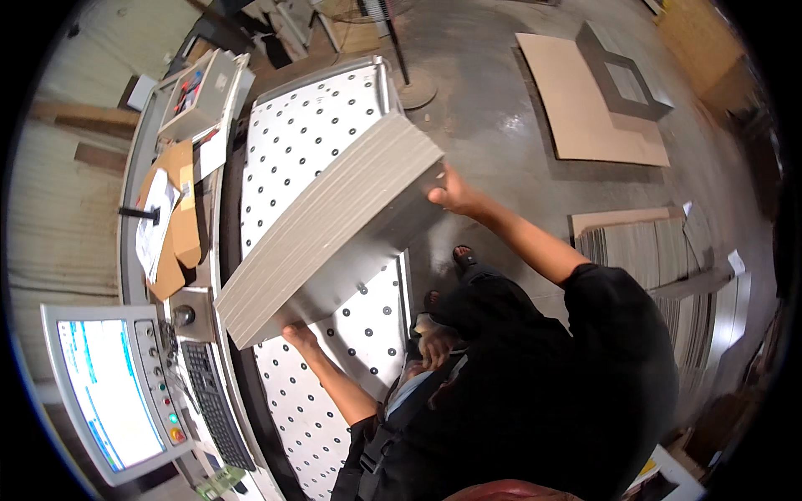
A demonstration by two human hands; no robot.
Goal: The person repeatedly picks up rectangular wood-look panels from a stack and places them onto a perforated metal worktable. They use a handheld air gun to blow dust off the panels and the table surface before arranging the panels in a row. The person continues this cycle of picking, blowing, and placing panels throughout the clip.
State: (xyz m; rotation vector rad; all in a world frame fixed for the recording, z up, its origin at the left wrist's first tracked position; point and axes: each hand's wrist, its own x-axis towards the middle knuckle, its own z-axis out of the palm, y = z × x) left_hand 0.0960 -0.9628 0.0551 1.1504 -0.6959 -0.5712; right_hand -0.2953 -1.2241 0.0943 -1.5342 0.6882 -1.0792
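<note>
A thick stack of long grey boards (330, 230) is held up at a slant above a white table (322, 108) dotted with black round spots. Its layered edges face upward, and a smooth dark grey side faces me. At the stack's near left end, my left hand (301, 336) grips the lower edge. My right hand (454, 192) is closed around the far right end, thumb against the side. Most fingers of both hands are hidden by the boards.
Left of the table stand a monitor panel (109, 392), a keyboard (215, 405), cardboard with papers (185, 225) and a tool box (200, 96). On the floor at right lie a brown sheet (564, 108), a grey cut-out panel (626, 83) and stacked boards (643, 250). A stand base (416, 92) is beyond the table.
</note>
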